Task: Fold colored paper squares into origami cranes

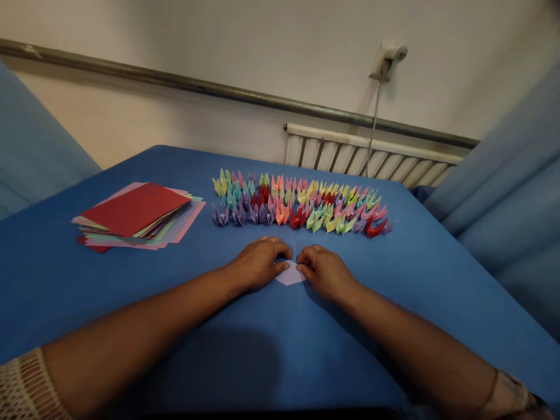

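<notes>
Our left hand (pixel 262 261) is bent at the fingers and grips the left side of a small, pale lilac folded paper (pixel 290 275), its thumb laid on the edge. Our right hand (pixel 328 271) pinches the right side of the same piece, with the fingers curled in and the thumb close to the left one. We have the paper low on the blue surface (pixel 437 280), near the middle of the scene, one pointed end toward us (its far edge is partly hidden by our fingers).

Just beyond our hands we see rows of folded paper cranes (pixel 282 213), closely packed, in purple, red, orange, yellow, green and pink. To the left, well apart from our left hand, we have a loose stack of coloured sheets (pixel 137 209), a red one on top and the edges fanned unevenly.

On the far side we face a pale wall (pixel 245 35) with a metal pipe (pixel 210 86) running across it, a radiator (pixel 332 142) below, and a socket (pixel 376 65) with a cable (pixel 375 119) hanging down. Blue cloth (pixel 494 157) hangs at the right, beside our surface.
</notes>
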The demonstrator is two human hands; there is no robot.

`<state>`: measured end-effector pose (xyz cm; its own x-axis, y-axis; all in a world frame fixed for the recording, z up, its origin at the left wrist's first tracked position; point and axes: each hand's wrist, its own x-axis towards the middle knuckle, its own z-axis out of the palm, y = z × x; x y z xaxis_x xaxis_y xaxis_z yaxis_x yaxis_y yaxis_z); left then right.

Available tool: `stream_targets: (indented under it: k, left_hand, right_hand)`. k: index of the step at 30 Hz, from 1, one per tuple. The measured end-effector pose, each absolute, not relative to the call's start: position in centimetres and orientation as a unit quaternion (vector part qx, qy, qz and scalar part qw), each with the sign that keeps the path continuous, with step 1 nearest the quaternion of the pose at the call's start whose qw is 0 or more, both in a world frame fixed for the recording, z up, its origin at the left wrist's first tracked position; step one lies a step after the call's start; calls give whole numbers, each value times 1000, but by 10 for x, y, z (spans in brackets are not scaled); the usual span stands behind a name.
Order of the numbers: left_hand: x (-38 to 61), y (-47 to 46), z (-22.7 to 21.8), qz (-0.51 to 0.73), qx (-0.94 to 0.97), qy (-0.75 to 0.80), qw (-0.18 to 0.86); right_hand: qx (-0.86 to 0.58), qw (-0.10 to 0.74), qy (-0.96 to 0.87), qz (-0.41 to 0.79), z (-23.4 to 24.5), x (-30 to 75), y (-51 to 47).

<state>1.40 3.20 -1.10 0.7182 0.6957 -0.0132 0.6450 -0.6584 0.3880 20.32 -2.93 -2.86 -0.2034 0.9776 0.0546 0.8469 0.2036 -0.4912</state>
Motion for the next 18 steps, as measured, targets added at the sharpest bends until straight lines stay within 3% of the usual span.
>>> stream_targets:
  k: [18]
  left_hand:
    - [19,27,3,46,905,348,241]
  right_hand:
    - [-555,210,-785,177,-34,205,-27]
